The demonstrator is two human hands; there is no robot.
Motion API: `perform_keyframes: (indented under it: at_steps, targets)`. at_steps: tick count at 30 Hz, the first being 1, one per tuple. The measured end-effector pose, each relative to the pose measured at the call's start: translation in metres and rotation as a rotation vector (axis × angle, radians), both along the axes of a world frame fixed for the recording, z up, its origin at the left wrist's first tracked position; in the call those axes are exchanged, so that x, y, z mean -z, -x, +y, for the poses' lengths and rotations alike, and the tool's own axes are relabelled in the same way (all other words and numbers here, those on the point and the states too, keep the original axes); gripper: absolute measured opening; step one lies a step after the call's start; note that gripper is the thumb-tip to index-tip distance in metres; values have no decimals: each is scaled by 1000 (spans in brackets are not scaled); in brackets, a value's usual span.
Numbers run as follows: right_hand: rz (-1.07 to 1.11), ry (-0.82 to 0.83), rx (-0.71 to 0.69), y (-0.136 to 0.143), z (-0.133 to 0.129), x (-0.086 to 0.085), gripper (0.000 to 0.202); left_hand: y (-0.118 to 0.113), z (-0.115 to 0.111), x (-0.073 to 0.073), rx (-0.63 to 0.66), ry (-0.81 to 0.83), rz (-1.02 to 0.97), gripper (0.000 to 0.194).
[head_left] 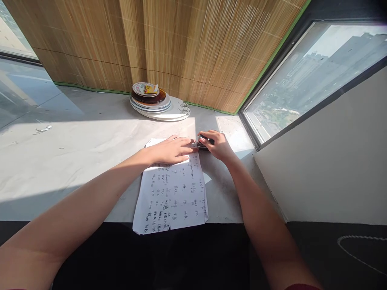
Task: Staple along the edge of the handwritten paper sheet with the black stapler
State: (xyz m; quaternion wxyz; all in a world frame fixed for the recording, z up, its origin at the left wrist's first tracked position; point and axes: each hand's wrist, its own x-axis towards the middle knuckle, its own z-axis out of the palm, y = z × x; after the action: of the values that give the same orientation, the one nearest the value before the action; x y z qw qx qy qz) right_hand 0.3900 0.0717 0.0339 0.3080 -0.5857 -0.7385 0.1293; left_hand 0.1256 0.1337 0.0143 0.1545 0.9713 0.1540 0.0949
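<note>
Sheets of white paper [189,201] covered in handwriting lie on the ledge, their near end reaching past its front edge. My left hand [172,150] rests flat across the upper part of the paper, fingers stretched to the right. At the paper's upper right edge, my right hand [218,145] grips a small black tool that looks like a stapler [204,146]. Its front end meets the paper's edge near my left fingertips. My fingers cover part of it, so I cannot tell whether its jaws are pressed together.
A stack of plates [178,112] stands behind the paper, with a small yellow packet [150,89] on top. A bamboo blind [169,44] hangs along the back. The window [320,76] and a white wall [326,161] bound the right side. A white scrap [207,177] lies beside the paper.
</note>
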Motion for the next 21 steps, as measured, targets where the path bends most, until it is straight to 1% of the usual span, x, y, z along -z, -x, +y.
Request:
perform_keyframes:
  at_steps: [9,13,17,21]
  targets:
    - [-50,4,-14,1,1,1,28,0,-1,-1,14,11,6,45]
    - [-87,-4,-14,3,0,0,24,-1,-1,-1,16,17,4,44]
    - [-136,-4,-26,5,0,-1,20,-1,-2,-3,21,17,21,45]
    - [-135,-24,-33,6,0,0,18,-1,-4,-6,29,17,7,42]
